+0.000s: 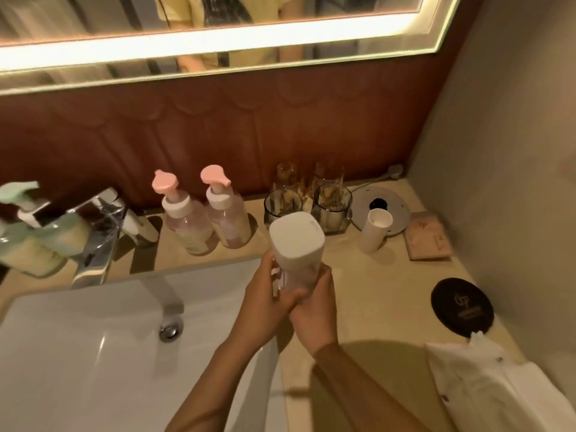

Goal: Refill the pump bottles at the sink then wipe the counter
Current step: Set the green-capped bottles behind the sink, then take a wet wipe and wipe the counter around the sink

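Both my hands hold a white square-bottomed bottle [296, 247] upside down, its flat base facing me, just right of the sink [93, 338]. My left hand [265, 294] wraps its left side, and my right hand [314, 310] clasps its lower end; the neck is hidden in my hands. Two pink-pump bottles [184, 219] [226, 213] stand at the back of the counter [374, 291]. Green-pump bottles [34, 235] stand at the far left behind the faucet [99, 232]. A white cylindrical cap [374, 230] stands to the right.
Several clear glasses [311, 201] stand against the brown wall, beside a round white base [392, 204]. A pink soap packet [427, 235], a dark round coaster [461, 307] and a folded white cloth [498, 391] lie along the right wall. A lit mirror hangs above.
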Demonstrator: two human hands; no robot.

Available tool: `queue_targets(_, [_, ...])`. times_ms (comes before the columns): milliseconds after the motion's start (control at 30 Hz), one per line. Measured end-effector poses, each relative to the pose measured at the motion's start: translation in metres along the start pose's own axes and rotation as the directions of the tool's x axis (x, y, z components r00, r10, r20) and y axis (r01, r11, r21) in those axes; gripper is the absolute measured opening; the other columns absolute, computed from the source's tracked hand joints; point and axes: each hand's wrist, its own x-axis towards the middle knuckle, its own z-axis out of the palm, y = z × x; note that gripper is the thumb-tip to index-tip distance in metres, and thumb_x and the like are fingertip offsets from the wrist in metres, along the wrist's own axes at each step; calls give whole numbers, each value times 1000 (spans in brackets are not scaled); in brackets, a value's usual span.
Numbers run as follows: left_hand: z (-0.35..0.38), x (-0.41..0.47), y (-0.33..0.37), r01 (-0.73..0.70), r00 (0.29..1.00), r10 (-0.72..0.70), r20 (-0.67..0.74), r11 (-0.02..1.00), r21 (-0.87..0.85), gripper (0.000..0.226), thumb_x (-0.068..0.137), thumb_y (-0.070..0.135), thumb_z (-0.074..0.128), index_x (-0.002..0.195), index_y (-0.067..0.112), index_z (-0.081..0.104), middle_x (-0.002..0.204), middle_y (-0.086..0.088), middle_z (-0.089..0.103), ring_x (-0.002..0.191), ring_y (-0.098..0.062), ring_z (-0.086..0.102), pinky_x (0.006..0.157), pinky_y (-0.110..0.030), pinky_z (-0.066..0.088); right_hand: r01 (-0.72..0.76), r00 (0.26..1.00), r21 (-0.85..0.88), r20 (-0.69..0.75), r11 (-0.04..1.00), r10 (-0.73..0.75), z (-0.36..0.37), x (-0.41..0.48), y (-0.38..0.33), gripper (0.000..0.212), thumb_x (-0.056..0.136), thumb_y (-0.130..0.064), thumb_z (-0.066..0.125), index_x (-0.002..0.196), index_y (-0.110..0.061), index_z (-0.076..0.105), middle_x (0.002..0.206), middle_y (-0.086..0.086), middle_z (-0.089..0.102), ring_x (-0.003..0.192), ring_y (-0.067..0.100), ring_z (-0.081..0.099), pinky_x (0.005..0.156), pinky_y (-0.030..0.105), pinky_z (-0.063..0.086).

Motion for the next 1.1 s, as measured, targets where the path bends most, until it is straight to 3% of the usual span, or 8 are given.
queue_targets(367, [-5,62,-4,-54,999,54,7,999,-3,69,82,10,70,124,43,26,125,22,43,120,-2,42,83,2,33,36,999,-80,6,996,-36,16,62,-2,64,75,-16,62,125,-33,27,128,-2,46,117,21,50,93,42,49])
queue_targets(533, [0,64,-7,4,1000,-5,-7,999,-37,63,83,14,69,123,40,27,123,22,41,118,-3,39,91,-15,36,42,999,-114,10,993,-41,15,65,0,66,81,-20,66,132,-33,27,130,-3,50,115,19,53,90,35,51])
queue_targets(633, [5,57,-8,28,998,-31,-47,997,-78,70,83,13,69,130,37,23,128,17,39,119,-4,40,93,-23,37,27,999,-85,35,996,-24,8,65,-1,88,76,-24,73,137,-50,15,136,-8,48,120,18,51,92,39,51])
queue_targets(733, [7,39,-6,128,987,-138,-89,986,-103,78,85,18,68,144,28,18,141,12,32,128,-8,34,104,-30,34,-9,995,-33,99,999,12,-6,51,-2,103,73,-26,77,142,-50,5,148,-8,35,130,17,41,94,32,46])
queue_targets(833, [10,14,-10,226,965,-238,-108,968,-112,80,86,22,67,149,17,18,153,-5,28,139,-22,30,110,-39,31,-49,990,108,134,993,34,-24,26,10,87,79,-21,74,144,-43,20,148,-8,36,135,11,35,106,37,39])
queue_targets(900, [13,-6,-12,224,966,-232,-111,972,-74,73,86,22,67,147,17,26,151,-5,32,137,-23,33,107,-38,33,-79,993,194,105,978,60,-39,3,17,63,88,-19,63,142,-34,34,137,-5,50,127,8,45,107,38,38])
queue_targets(1000, [18,-38,-10,205,974,-207,-92,978,-29,60,87,21,65,140,18,38,142,0,40,127,-14,39,101,-31,36,-77,995,288,-43,955,93,-63,-36,24,26,97,-17,50,120,-21,60,108,-1,68,101,8,64,94,30,50])
queue_targets(1100, [29,-70,-6,145,989,-145,11,989,-31,45,89,18,62,131,24,48,127,8,44,113,-4,39,95,-25,36,-66,974,346,-184,936,136,-88,-80,31,26,95,-5,48,92,-22,67,86,0,73,83,15,70,75,26,55])
